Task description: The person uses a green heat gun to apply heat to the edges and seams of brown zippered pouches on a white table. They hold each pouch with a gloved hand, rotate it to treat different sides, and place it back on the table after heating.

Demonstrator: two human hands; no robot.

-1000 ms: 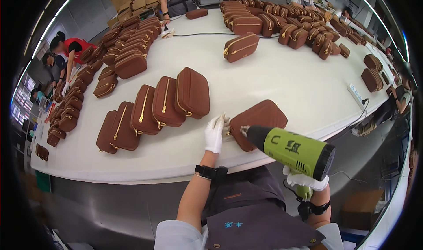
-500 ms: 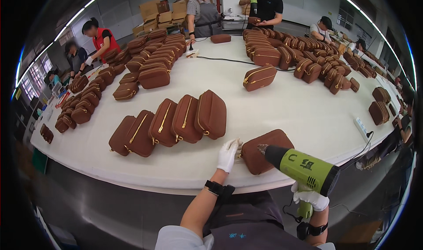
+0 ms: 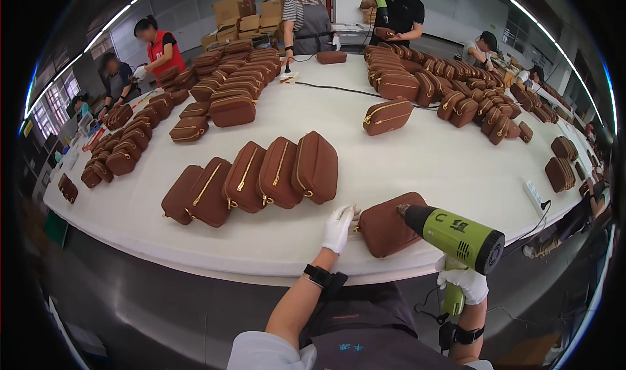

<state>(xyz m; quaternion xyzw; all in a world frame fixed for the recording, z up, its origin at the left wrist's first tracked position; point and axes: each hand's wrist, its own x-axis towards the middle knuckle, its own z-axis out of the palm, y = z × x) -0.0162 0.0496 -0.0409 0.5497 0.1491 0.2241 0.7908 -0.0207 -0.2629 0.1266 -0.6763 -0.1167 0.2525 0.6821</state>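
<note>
Clasping the heat gun (image 3: 460,237), the right grip (image 3: 466,284) is closed; left grip (image 3: 338,229), beside the bag (image 3: 386,228), unclear.

Right part of nearest brown bag (image 3: 386,231) hidden behind green heat gun (image 3: 464,241); cannot tell whether nozzle (image 3: 403,211) touches it. Right grip (image 3: 466,285) covers part of gun's handle (image 3: 452,302), palm side out of sight. Left grip (image 3: 339,228): fingertips (image 3: 353,209) too small to tell whether they pinch gold hardware (image 3: 357,229). Apron (image 3: 365,334) and pale sleeve (image 3: 270,352) cut off by lower edge. Bags in front row (image 3: 245,179) partly hide one another. Bags massed at far right (image 3: 464,110) too small to count. Co-workers' heads (image 3: 145,28) blurred; one above black shirt (image 3: 405,14) cut by upper edge.
</note>
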